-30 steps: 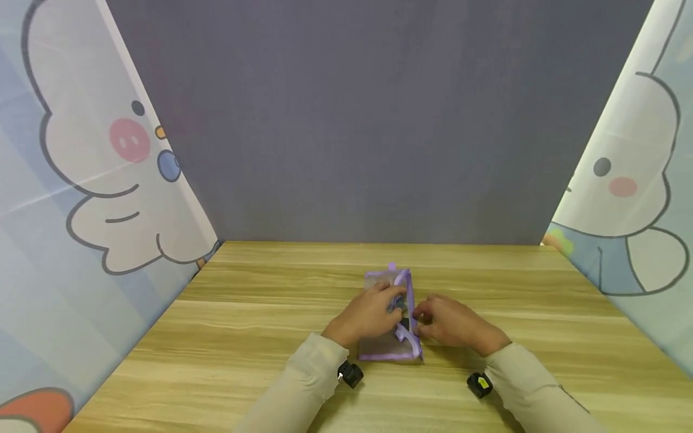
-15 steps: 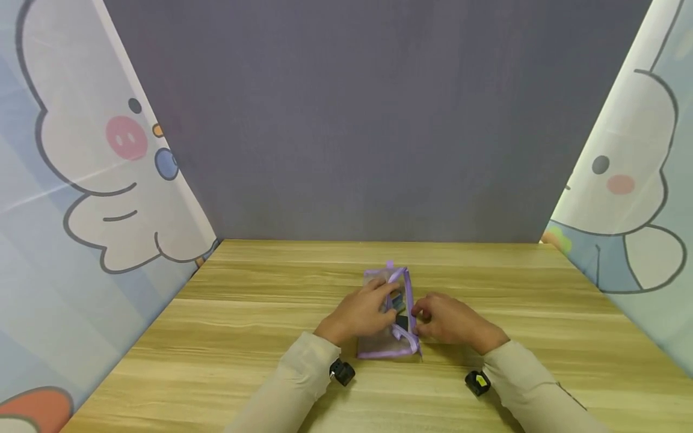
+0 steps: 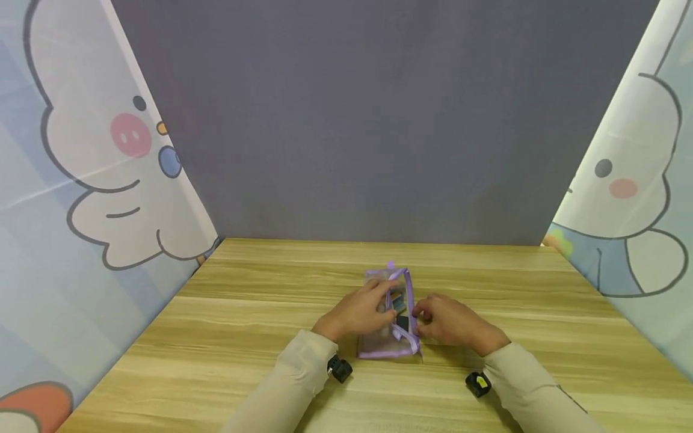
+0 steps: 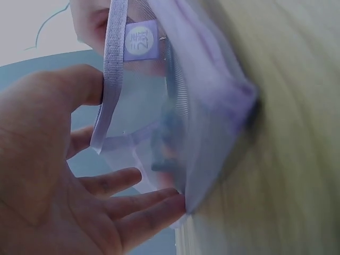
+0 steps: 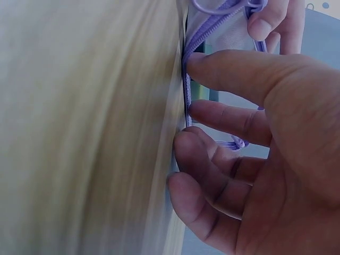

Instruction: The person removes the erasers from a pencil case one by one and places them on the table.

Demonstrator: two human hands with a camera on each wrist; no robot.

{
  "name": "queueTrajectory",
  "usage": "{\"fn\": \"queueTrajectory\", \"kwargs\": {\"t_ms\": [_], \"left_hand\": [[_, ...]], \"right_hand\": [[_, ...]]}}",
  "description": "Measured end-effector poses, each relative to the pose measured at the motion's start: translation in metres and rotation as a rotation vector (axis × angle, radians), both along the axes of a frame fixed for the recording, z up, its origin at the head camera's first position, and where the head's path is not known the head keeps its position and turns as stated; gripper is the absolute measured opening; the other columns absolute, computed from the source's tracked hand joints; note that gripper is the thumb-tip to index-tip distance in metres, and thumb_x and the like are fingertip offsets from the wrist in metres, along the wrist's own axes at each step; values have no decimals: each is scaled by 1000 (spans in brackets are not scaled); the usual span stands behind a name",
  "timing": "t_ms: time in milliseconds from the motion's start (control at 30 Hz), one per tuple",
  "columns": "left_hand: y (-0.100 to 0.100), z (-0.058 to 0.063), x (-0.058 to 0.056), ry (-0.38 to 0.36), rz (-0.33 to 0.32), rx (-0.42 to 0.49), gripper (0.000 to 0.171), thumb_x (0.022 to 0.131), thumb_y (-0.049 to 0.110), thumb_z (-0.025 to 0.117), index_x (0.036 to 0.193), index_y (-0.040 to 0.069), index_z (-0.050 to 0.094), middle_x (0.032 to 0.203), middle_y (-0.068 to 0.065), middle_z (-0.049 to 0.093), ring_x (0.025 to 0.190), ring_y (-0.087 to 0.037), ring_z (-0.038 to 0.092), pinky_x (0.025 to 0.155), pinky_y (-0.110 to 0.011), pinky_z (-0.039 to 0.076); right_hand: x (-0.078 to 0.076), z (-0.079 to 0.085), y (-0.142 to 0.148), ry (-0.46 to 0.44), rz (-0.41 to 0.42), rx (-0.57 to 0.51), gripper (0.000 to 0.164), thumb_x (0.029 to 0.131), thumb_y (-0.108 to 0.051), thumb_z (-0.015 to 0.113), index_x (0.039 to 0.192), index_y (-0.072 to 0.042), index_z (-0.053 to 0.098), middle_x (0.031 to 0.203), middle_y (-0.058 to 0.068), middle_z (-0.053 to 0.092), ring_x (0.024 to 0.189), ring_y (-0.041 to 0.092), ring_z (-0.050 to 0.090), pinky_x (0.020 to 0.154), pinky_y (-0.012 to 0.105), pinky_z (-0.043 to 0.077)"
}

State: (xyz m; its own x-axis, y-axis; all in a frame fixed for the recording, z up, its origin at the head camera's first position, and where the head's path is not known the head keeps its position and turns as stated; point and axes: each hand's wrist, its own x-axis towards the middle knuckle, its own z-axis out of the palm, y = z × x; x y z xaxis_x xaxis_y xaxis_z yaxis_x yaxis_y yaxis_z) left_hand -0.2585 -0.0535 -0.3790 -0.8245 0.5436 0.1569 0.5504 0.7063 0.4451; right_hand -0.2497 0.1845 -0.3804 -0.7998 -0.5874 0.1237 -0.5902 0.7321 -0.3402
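A see-through mesh zipper pouch [image 3: 379,343] with purple trim lies on the table, its mouth gaping toward the right. My left hand [image 3: 360,310] holds up the upper zipper edge, thumb hooked at its purple tape [image 4: 112,69], other fingers spread behind the mesh. My right hand [image 3: 449,322] holds the lower zipper edge [image 5: 187,101] down at the table with thumb and index fingertips set a little apart. Its other fingers are bent against the tabletop. Inside the pouch show a small blue-grey and orange item [image 3: 397,302] and a black item [image 3: 403,323], their kinds unclear.
The wood-grain table [image 3: 260,288] reaches back to a dark grey panel [image 3: 357,120]. Cartoon-printed sheets [image 3: 81,150] flank both sides. A purple label tag [image 4: 141,40] sits on the pouch near the left hand. Black cameras [image 3: 340,368] are strapped to both wrists.
The left hand has drawn slightly left with the upper zipper edge, widening the pouch's mouth and showing more of what lies inside. The right hand stays in place.
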Motion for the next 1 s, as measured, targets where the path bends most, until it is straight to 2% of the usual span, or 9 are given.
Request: {"fn": "queueTrajectory", "kwargs": {"t_ms": [133, 333, 633, 833, 1000], "left_hand": [[-1, 0, -2, -5, -1, 16, 69, 91, 38, 64, 155, 33, 38, 154, -8, 41, 119, -30, 57, 90, -48, 51], [-2, 0, -2, -30, 33, 5, 75, 89, 40, 63, 157, 32, 34, 156, -8, 39, 125, -33, 54, 95, -50, 49], [-3, -3, -3, -35, 57, -11, 82, 86, 42, 66, 159, 34, 29, 153, -8, 43, 118, -32, 57, 92, -50, 49], [-6, -3, -4, -49, 50, -6, 85, 85, 41, 66, 160, 35, 25, 152, -9, 43, 118, -32, 57, 92, -50, 49], [-7, -3, -5, -55, 48, 8, 86, 85, 38, 65, 159, 41, 23, 152, -7, 44, 117, -29, 57, 92, -47, 49]], "right_hand": [[1, 0, 0, -4, -21, 3, 24, 81, -23, 81, 101, -11, 74, 88, -4, 62, 80, 11, 59, 71, 34, 51], [1, 0, 0, -7, -20, 2, 25, 81, -23, 81, 102, -11, 74, 88, -4, 61, 80, 10, 57, 69, 33, 50], [0, -1, 0, 7, 5, -2, 25, 81, -22, 81, 102, -10, 74, 90, -3, 65, 83, 13, 61, 74, 36, 53], [0, 0, -1, 12, 16, -6, 25, 81, -22, 81, 102, -9, 74, 90, -2, 66, 84, 15, 61, 75, 38, 53], [-1, 0, 0, 24, 17, -7, 25, 81, -22, 80, 102, -9, 75, 90, -2, 67, 84, 14, 62, 75, 38, 53]]}}
